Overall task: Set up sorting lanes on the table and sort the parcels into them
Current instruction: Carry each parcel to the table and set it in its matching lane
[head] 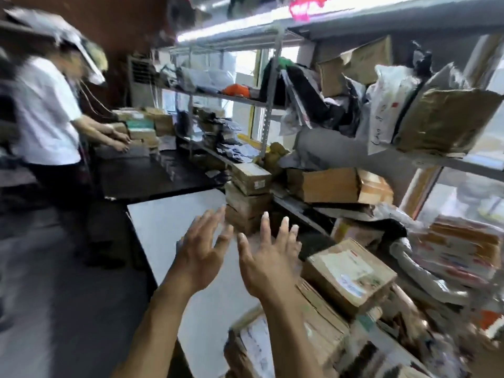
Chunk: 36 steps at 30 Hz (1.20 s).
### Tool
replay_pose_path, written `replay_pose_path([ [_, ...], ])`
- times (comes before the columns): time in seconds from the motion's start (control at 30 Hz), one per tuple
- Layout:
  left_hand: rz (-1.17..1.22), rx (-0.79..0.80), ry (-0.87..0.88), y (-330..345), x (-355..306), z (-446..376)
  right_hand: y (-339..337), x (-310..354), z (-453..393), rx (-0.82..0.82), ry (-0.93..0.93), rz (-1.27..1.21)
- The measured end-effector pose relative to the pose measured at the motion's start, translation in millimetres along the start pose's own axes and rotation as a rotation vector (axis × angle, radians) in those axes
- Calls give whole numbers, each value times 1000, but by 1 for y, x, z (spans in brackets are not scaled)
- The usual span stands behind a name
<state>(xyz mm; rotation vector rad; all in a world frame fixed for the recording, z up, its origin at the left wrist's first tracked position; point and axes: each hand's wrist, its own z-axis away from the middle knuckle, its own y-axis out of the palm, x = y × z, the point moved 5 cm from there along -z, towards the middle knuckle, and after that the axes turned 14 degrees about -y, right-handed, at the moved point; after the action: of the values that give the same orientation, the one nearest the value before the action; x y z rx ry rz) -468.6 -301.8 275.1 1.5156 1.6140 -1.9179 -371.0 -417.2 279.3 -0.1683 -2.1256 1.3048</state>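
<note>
Both hands, left hand point(203, 252) and right hand point(268, 257), are released, reaching toward the stacked brown cardboard parcels point(249, 197) on the white desk point(169, 222). Risk: a hasty grasp topples the stack.

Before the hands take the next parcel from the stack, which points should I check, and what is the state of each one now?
1. Left hand free: ok, fingers spread, holding nothing.
2. Right hand free: ok, open, holding nothing.
3. Stack of boxes within reach: cannot tell; the hands are raised before it, not touching.
4. Bare space on the white table for a lane: ok.
5. Stack steady: cannot tell; the picture is blurred.
6. Labelled box beside the right hand out of the way: ok.
</note>
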Motion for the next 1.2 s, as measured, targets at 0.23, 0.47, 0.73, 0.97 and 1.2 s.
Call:
replay_pose_path([
  [0.23, -86, -26, -179, -74, 136, -73, 110, 74, -52, 156, 102, 5],
  [0.47, -43, 7, -187, -136, 227, -142, 197, 112, -104, 189, 231, 17],
  [0.73, 224, 110, -248, -151, 272, -217, 246, 109, -161, 211, 370, -2],
  [0.97, 240, 203, -239, -111, 276, -313, 288, 45, -238, 161, 597, -99],
  [1.2, 168, 341, -280, -52, 244, -436, 304, -17, -329, 78, 678, -162],
])
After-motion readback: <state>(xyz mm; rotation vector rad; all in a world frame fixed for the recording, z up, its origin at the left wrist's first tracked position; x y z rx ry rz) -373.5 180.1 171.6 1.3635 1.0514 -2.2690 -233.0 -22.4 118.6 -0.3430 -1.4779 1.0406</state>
